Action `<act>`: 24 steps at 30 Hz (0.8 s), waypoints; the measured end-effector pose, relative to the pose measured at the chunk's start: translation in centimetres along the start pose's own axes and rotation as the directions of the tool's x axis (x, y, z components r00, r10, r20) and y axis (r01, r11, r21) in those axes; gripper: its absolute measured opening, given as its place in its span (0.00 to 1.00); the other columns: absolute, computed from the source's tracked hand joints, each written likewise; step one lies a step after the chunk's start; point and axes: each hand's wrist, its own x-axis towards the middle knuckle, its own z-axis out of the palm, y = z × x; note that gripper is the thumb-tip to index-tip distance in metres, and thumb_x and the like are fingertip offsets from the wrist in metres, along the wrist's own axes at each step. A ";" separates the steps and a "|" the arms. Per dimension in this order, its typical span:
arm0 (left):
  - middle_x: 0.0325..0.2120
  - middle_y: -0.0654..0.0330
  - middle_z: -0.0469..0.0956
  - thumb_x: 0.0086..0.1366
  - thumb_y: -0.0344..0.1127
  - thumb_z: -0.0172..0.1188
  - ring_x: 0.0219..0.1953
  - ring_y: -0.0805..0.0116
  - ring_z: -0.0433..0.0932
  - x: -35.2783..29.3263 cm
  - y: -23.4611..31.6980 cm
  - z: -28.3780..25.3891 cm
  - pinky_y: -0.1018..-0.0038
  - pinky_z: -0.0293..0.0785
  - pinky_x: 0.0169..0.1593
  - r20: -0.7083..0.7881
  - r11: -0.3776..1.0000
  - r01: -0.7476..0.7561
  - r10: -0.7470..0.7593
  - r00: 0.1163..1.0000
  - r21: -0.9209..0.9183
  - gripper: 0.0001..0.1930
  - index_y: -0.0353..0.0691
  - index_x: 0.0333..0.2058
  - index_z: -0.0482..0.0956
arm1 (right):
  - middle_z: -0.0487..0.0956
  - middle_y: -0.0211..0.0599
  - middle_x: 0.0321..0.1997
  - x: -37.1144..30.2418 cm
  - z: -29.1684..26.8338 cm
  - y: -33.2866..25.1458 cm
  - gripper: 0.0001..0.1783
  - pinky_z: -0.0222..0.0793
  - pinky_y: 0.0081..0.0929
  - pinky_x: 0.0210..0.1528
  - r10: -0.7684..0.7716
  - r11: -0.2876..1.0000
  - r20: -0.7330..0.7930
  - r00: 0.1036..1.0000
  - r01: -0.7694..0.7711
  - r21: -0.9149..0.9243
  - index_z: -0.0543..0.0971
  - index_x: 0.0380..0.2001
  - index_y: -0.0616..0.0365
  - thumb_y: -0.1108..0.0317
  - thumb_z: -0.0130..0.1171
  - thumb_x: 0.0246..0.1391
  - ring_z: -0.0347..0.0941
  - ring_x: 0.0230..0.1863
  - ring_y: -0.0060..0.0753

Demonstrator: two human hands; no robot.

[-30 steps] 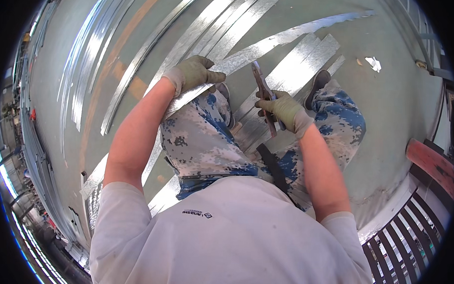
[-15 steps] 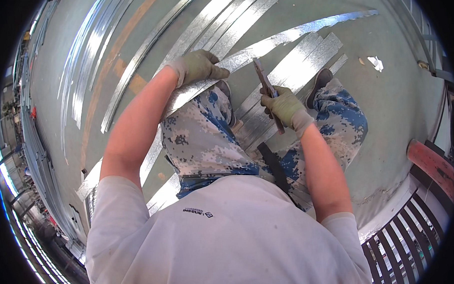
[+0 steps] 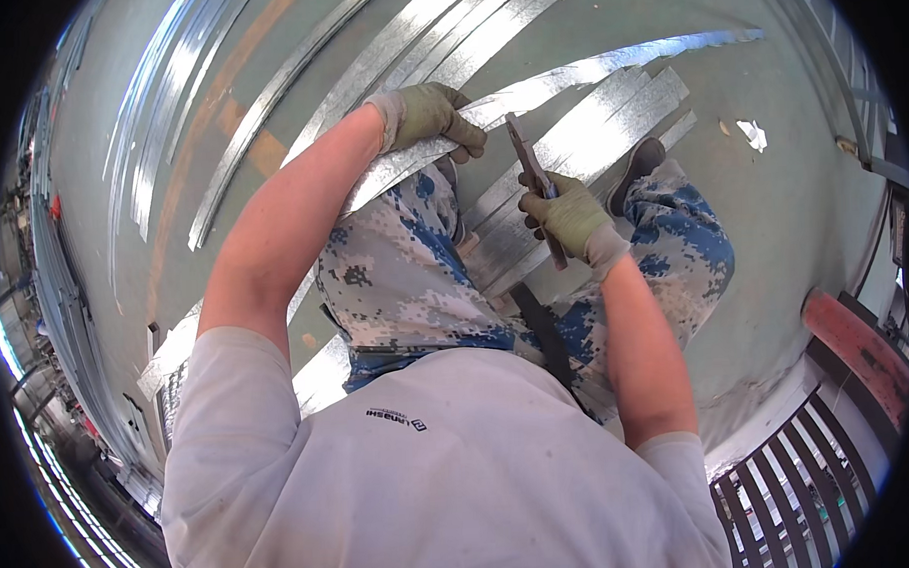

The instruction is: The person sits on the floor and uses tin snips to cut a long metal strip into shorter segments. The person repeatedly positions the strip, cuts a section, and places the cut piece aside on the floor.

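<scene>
Strip [image 3: 538,87] (shiny metal) through gloved left hand [image 3: 425,117]

the long strip [image 3: 567,74] in the left hand [image 3: 429,117] is glossy metal with mottled sheen; the far strips [image 3: 521,26] shine likewise. the tool [image 3: 527,151] in the right hand [image 3: 572,215] looks dull, dark metal. shirt [image 3: 462,484] and trousers [image 3: 399,276] are matt cloth, the right red cylinder [image 3: 847,332] scuffed.

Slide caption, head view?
Olive-gloved left hand holding long silvery metal strip; olive-gloved right hand holding narrow dark metal tool.
</scene>
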 end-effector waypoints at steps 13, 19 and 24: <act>0.43 0.52 0.95 0.63 0.39 0.83 0.48 0.67 0.93 0.7 -0.9 -0.4 0.70 0.76 0.70 0.052 0.998 -0.016 0.020 0.998 -0.067 0.55 0.11 0.76 0.60 | 0.84 0.32 0.39 0.1 -0.1 -0.1 0.25 0.80 0.31 0.39 0.026 1.000 -0.021 0.999 -0.026 -0.007 0.82 0.64 0.61 0.65 0.70 0.67 0.84 0.38 0.29; 0.44 0.51 0.94 0.63 0.38 0.83 0.47 0.66 0.93 0.1 -0.7 -0.5 0.71 0.82 0.62 0.065 0.989 -0.002 0.012 0.998 -0.149 0.52 0.11 0.75 0.63 | 0.83 0.32 0.40 -1.6 0.5 -1.0 0.25 0.80 0.32 0.35 -0.019 0.974 0.013 1.000 0.015 0.227 0.82 0.64 0.60 0.65 0.70 0.67 0.81 0.33 0.28; 0.44 0.51 0.94 0.65 0.35 0.81 0.45 0.66 0.93 0.3 -0.9 -0.6 0.71 0.86 0.53 0.104 0.983 -0.016 0.036 0.994 -0.185 0.44 0.15 0.71 0.70 | 0.83 0.33 0.40 -1.4 0.2 -0.7 0.22 0.77 0.30 0.28 0.028 0.951 0.051 0.998 -0.043 0.307 0.83 0.61 0.59 0.65 0.70 0.67 0.79 0.29 0.25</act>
